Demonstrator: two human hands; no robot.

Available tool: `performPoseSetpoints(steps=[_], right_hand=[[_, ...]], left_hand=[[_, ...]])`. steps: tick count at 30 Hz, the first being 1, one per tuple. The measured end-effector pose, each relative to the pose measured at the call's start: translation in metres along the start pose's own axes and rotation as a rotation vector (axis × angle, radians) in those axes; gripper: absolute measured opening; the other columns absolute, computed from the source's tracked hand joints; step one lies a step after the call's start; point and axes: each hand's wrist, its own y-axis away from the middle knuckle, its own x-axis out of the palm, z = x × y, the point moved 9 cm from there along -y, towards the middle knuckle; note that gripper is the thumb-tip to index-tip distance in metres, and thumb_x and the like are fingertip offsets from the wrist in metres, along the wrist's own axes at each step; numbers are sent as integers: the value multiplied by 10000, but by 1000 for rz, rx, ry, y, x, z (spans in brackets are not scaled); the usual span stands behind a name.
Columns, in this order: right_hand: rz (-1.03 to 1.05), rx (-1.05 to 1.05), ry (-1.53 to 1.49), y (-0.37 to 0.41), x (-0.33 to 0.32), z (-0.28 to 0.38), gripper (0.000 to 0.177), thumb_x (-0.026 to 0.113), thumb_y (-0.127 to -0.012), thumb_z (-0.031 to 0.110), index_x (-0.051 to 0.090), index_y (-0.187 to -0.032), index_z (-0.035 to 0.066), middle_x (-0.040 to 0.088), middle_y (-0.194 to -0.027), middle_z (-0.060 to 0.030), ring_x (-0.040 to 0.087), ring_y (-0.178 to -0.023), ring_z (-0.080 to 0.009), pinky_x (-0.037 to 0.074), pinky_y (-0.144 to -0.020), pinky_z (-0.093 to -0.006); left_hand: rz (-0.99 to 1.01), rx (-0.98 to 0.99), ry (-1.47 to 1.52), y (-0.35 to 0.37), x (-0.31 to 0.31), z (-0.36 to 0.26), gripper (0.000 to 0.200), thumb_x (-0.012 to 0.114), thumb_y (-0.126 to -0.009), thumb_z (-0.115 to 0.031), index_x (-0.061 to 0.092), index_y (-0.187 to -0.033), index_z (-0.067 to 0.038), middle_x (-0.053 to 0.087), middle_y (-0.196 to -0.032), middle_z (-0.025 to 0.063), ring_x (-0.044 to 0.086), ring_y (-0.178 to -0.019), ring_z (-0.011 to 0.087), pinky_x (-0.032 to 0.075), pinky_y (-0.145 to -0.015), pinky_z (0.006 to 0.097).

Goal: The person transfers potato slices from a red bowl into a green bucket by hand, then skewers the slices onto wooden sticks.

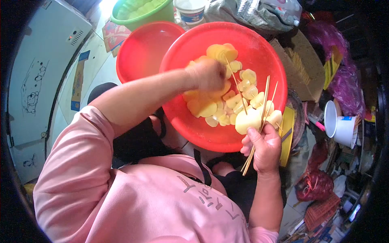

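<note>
My right hand (265,148) grips several thin wooden skewers (266,97), its thumb pressed against a pale potato slice (248,121). One skewer runs from that slice up and left over the bowl. More slices sit around the skewers above my fingers. Over the left part of the large red basin (186,129) is my left hand (208,75), blurred by motion, with its fingers curled. Whatever it holds is hidden. Below and beside it lies a heap of thin yellow potato slices (202,108), spread across the basin's bottom.
A smaller red basin (139,52) stands left of the large one, with a green tub (142,16) and a white bucket (190,10) behind. Cardboard (302,67) lies to the right, near a white tub (344,125). A white cabinet (40,81) is at the left.
</note>
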Motion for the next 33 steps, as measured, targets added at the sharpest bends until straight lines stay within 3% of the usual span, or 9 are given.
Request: performPoseSetpoints(steps=[1, 2, 3, 6, 9, 22, 28, 30, 33], right_hand=[[6, 7, 10, 0, 1, 1, 135, 578, -869, 107, 566, -968, 16, 599, -651, -52, 541, -447, -103, 428, -405, -206], [13, 13, 21, 1, 3, 0, 130, 575, -869, 105, 564, -962, 15, 599, -650, -54, 540, -445, -103, 427, -405, -206], [19, 10, 22, 1, 3, 0, 130, 575, -869, 105, 564, -962, 15, 599, -650, -54, 540, -445, -103, 427, -405, -206], [24, -3, 8, 0, 3, 0, 123, 575, -868, 103, 561, -952, 14, 600, -648, -57, 538, -441, -106, 420, -401, -205], [22, -26, -3, 1, 3, 4, 117, 574, -869, 102, 558, -944, 15, 599, -644, -57, 535, -437, -107, 415, -399, -206], [24, -50, -11, 4, 2, 5, 126, 578, -873, 124, 553, -937, 18, 590, -633, -46, 527, -439, -98, 414, -405, -200], [-1, -45, 24, 4, -3, 4, 125, 583, -869, 118, 554, -942, 21, 583, -627, -43, 523, -441, -94, 410, -404, -195], [-10, -46, 18, 4, -5, 4, 125, 584, -868, 115, 555, -945, 22, 582, -627, -44, 523, -441, -94, 409, -404, -195], [-6, -56, 2, 3, -5, 3, 128, 587, -866, 113, 558, -948, 20, 581, -626, -46, 521, -439, -94, 409, -403, -195]], left_hand=[[-19, -195, 501, 8, -25, 7, 133, 563, -781, -121, 630, -873, -52, 662, -808, 97, 648, -710, 236, 527, -637, 354], [-117, -228, 1036, 5, -31, 21, 127, 621, -756, -121, 625, -849, -34, 638, -793, 94, 636, -730, 229, 522, -614, 344], [-171, -218, 1350, -1, -36, 28, 106, 600, -778, -80, 609, -872, -32, 631, -813, 80, 634, -735, 229, 524, -623, 324], [-196, -231, 1647, 0, -57, 33, 228, 588, -778, -69, 558, -999, -22, 627, -912, 109, 632, -815, 222, 523, -684, 322], [-341, -274, 1624, 11, -71, 37, 228, 560, -803, -95, 551, -1025, -44, 632, -920, 77, 644, -790, 187, 549, -684, 297], [-408, -261, 1616, 13, -76, 38, 299, 594, -788, -123, 539, -1060, -10, 618, -963, 111, 645, -807, 222, 560, -695, 324], [-407, -110, 1551, 14, -79, 26, 245, 594, -790, -107, 560, -987, 35, 611, -949, 138, 633, -838, 250, 539, -725, 361], [-323, -221, 1562, 12, -64, 22, 218, 584, -803, -119, 570, -969, 23, 615, -937, 130, 635, -830, 239, 537, -722, 351], [-383, -245, 1608, 17, -63, 17, 215, 571, -824, -135, 571, -978, 15, 620, -921, 122, 638, -819, 232, 536, -710, 339]])
